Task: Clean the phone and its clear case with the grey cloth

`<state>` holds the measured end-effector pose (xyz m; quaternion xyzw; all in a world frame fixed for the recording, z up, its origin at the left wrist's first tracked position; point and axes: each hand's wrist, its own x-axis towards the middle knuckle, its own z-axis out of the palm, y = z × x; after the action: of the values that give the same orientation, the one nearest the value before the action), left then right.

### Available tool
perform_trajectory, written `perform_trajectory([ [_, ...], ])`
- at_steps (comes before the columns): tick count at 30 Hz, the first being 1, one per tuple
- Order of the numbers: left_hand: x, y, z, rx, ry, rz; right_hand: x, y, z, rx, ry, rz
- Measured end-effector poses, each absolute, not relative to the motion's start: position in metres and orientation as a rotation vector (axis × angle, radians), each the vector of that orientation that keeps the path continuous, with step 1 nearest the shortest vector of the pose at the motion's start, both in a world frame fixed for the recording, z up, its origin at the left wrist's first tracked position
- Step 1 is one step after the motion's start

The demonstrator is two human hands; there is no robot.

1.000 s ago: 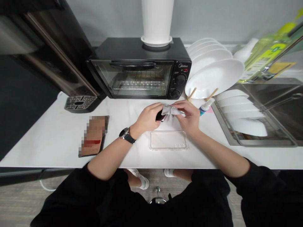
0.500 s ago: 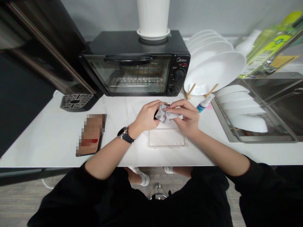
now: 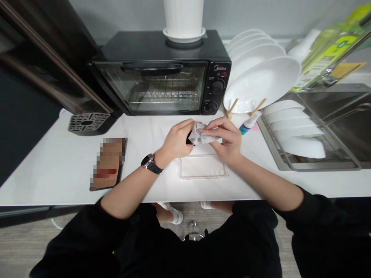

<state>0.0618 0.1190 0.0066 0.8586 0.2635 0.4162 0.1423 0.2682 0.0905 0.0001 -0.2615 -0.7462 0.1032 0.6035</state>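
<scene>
My left hand [image 3: 176, 139] is closed around a black phone [image 3: 189, 139], of which only a dark edge shows under the cloth. Pinched in the fingers of my right hand [image 3: 228, 136] is a crumpled light grey cloth [image 3: 200, 136], pressed against the phone. Just below both hands, a clear phone case [image 3: 203, 167] lies flat on the white counter. A small spray bottle [image 3: 248, 124] with a blue label is near my right hand, close to the dish rack. Left of my watch-wearing wrist lies another phone [image 3: 108, 162], its top pixelated.
A black toaster oven [image 3: 162, 87] stands behind my hands, with a white pot [image 3: 184, 19] on top. White plates [image 3: 263, 83] stand in a rack to its right. Bowls [image 3: 301, 146] sit at the sink [image 3: 282, 164]. A dark machine's drip tray [image 3: 88, 122] is at left.
My right fingers and the cloth have shifted slightly over the phone, both hands still holding on. The whole view has moved a little.
</scene>
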Motion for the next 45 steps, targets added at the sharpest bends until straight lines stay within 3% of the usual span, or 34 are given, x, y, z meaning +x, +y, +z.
perform_trajectory([
  [10, 0.055, 0.121, 0.006, 2.422, 0.705, 1.183, 0.257, 0.073, -0.001, -0.346, -1.982, 0.237],
  [16, 0.058, 0.116, 0.012, 2.421, 0.692, 1.186, 0.26, 0.074, 0.006, -0.466, -1.806, 0.08],
  [27, 0.06, 0.121, 0.008, 2.586, 0.696, 1.223, 0.273, 0.1, -0.001, -0.714, -1.611, 0.158],
  [45, 0.058, 0.121, 0.006, 2.551, 0.633, 1.247, 0.258, 0.078, 0.001, -0.353, -1.9, 0.174],
])
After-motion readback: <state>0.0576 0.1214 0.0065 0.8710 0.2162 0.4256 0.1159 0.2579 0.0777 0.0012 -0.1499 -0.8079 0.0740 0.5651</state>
